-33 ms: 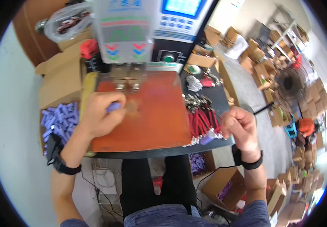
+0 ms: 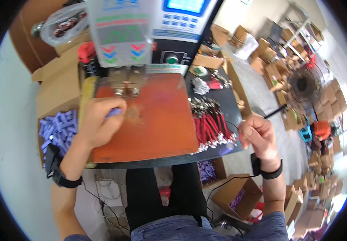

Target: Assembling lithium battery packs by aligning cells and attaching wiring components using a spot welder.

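Note:
My left hand [image 2: 101, 122] is closed around a small purple cylinder, which looks like a battery cell [image 2: 114, 112], over the orange-brown mat [image 2: 157, 132]. Just beyond that hand, the two metal electrodes [image 2: 126, 92] of a welding machine [image 2: 121, 36] hang above the mat. My right hand [image 2: 258, 134] is pinched in the air off the table's right front corner. A thin dark line, perhaps a wire, runs up to its fingers; what they hold is hidden. A blurred purple cylinder [image 2: 226, 149] is beside the fingertips, at the table edge.
Red leads with metal ends [image 2: 213, 124] lie in a row right of the mat. An open carton of purple cylinders [image 2: 59, 128] stands at the left. Below the table are further cartons [image 2: 237, 197]. A fan [image 2: 304, 86] stands on the right, near stacked boxes.
The view has swung slightly, shifting the machine and table left in the picture. The blurred purple cylinder has moved right relative to the leads. Left hand remains closed on its cell.

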### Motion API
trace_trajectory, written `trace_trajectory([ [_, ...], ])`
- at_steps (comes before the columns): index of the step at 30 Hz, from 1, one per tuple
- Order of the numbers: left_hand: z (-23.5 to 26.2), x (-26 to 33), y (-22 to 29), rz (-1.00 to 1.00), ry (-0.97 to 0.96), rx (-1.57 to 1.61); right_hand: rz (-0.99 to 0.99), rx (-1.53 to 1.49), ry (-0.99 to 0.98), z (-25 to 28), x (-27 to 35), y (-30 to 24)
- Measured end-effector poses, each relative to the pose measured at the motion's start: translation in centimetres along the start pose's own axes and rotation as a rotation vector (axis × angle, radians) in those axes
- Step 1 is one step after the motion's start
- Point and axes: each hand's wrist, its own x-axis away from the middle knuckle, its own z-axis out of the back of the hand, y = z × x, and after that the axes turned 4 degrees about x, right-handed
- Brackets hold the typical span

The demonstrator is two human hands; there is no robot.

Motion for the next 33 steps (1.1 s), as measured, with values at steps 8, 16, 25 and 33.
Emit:
trace_trajectory([
  [8,-0.6,-0.5,0.2,0.078,0.035,0.098,0.041,0.93,-0.225,8.4,5.7,6.9],
  [16,-0.8,-0.2,-0.2,0.113,0.133,0.299,-0.349,0.826,0.106,6.2,-2.5,14.9],
  [25,-0.3,0.0,-0.7,0.113,0.203,0.211,-0.475,0.456,-0.004,7.4,-4.4,12.5],
  [33,-0.9,-0.1,-0.8,0.073,0.169,0.199,-0.542,0.221,0.067,8.0,-4.5,12.8],
])
